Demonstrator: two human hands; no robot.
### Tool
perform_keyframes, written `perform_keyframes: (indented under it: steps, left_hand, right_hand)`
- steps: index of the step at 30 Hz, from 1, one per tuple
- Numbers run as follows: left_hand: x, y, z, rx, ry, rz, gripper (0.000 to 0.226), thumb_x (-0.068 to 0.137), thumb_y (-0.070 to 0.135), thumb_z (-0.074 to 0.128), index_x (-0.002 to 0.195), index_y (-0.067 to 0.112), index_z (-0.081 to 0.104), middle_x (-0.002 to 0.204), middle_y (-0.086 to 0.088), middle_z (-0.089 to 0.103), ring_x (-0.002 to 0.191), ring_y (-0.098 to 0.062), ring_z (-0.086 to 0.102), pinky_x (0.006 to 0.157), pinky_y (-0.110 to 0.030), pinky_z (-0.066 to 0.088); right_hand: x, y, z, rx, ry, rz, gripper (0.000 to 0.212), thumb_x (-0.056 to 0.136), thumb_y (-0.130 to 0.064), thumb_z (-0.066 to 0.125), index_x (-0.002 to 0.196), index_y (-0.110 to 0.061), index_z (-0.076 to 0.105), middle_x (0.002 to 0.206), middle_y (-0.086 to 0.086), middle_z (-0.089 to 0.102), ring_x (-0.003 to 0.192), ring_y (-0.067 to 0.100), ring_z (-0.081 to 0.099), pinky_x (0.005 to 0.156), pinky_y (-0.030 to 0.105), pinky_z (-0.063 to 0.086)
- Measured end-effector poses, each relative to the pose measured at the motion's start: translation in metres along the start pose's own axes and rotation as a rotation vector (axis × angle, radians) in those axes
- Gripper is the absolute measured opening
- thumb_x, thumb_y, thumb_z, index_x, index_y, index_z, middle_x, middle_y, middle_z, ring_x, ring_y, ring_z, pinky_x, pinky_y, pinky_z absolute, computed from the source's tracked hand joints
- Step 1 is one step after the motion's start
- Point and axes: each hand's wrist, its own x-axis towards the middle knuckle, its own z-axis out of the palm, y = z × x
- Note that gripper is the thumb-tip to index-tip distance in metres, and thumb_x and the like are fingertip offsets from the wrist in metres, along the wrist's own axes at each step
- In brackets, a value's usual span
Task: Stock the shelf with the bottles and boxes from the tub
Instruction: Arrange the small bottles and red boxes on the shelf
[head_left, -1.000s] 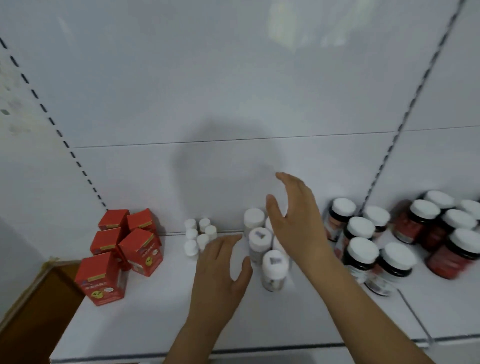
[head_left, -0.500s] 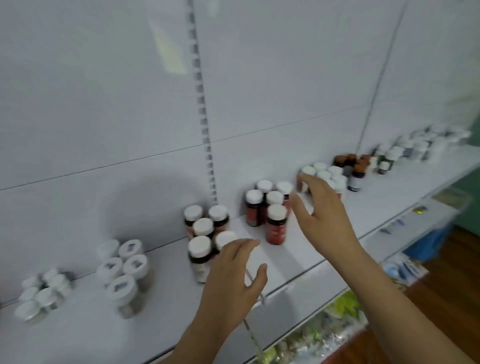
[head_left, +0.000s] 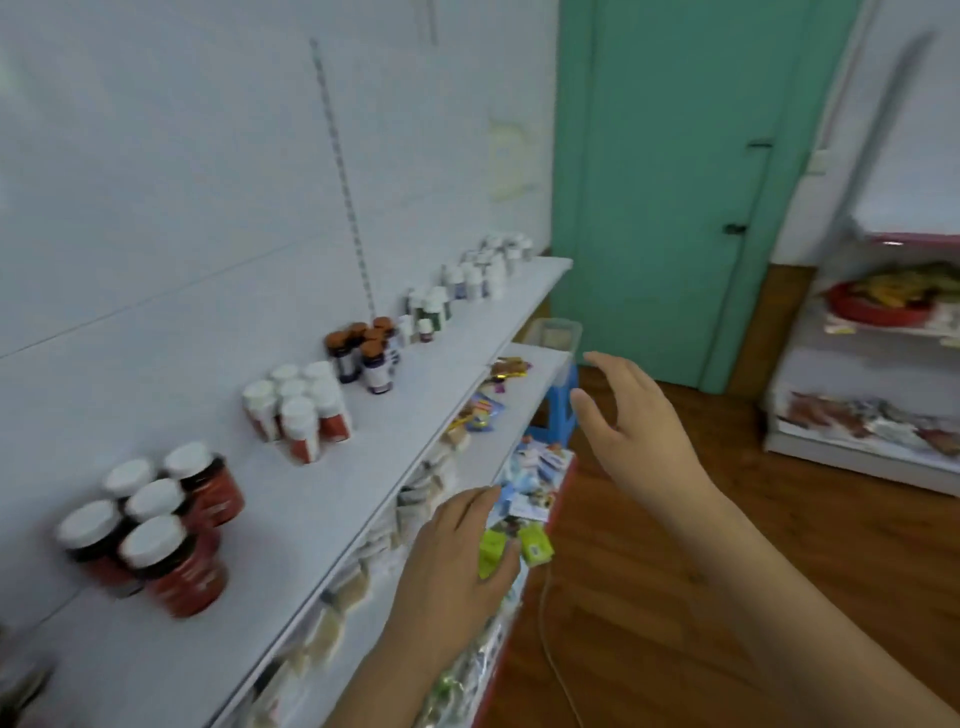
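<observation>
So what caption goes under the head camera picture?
Empty hands, left and right, beside a white shelf lined with bottles.

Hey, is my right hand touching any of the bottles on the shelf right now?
Apart. The head view shows the right hand open in the air past the shelf edge, with clear space between it and the brown-capped bottles.

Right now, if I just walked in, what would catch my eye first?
Probably the teal door at the back, the strongest colour in the room. Next, the long white shelf along the left wall, with clusters of white-capped bottles, the dark red bottles nearest. In front, the person's left hand and right hand hang open and empty.
</observation>
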Motion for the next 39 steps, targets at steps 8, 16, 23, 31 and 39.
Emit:
perform_keyframes:
  steps: [8,16,23,31,39]
  left_hand:
    - [0.138,0.024,0.108,-0.097,-0.187,0.127,0.06,0.096,0.054,0.044,0.151,0.035,0.028,0.152,0.018,0.031,0.139,-0.003,0.029,0.114,-0.029,0.032]
    - [0.316,0.01,0.172,-0.13,-0.243,0.085,0.062,0.095,0.055,0.046,0.151,0.034,0.027,0.152,0.014,0.032,0.14,-0.008,0.03,0.113,-0.036,0.036]
    - [0.451,0.014,0.215,-0.172,-0.28,0.108,0.073,0.083,0.07,0.031,0.145,0.031,0.035,0.138,0.006,0.047,0.126,-0.013,0.048,0.1,-0.037,0.049]
    - [0.577,0.021,0.28,-0.153,-0.302,0.129,0.066,0.089,0.062,0.041,0.148,0.034,0.031,0.145,0.009,0.039,0.131,-0.01,0.041,0.106,-0.036,0.043]
    - [0.747,0.038,0.36,-0.128,-0.256,0.087,0.061,0.095,0.055,0.046,0.149,0.03,0.031,0.146,0.009,0.04,0.132,-0.007,0.038,0.11,-0.027,0.037]
  right_hand:
    - [0.08,0.108,-0.027,-0.146,0.07,0.128,0.053,0.101,-0.044,0.045,0.149,-0.024,0.036,0.152,-0.006,0.04,0.14,0.011,0.033,0.105,0.021,0.027]
    - [0.233,0.204,-0.012,-0.181,0.038,0.211,0.056,0.1,-0.049,0.043,0.151,-0.028,0.032,0.154,-0.007,0.037,0.141,0.012,0.034,0.11,0.032,0.036]
    - [0.339,0.275,-0.021,-0.223,0.046,0.239,0.057,0.101,-0.05,0.042,0.151,-0.026,0.032,0.154,-0.006,0.037,0.142,0.011,0.031,0.11,0.029,0.03]
    - [0.436,0.387,-0.011,-0.204,0.044,0.279,0.056,0.102,-0.051,0.037,0.15,-0.023,0.034,0.153,-0.004,0.039,0.142,0.013,0.032,0.11,0.029,0.029]
    - [0.594,0.527,-0.006,-0.142,-0.061,0.216,0.06,0.102,-0.054,0.033,0.152,-0.02,0.031,0.154,-0.002,0.036,0.143,0.016,0.029,0.111,0.027,0.025]
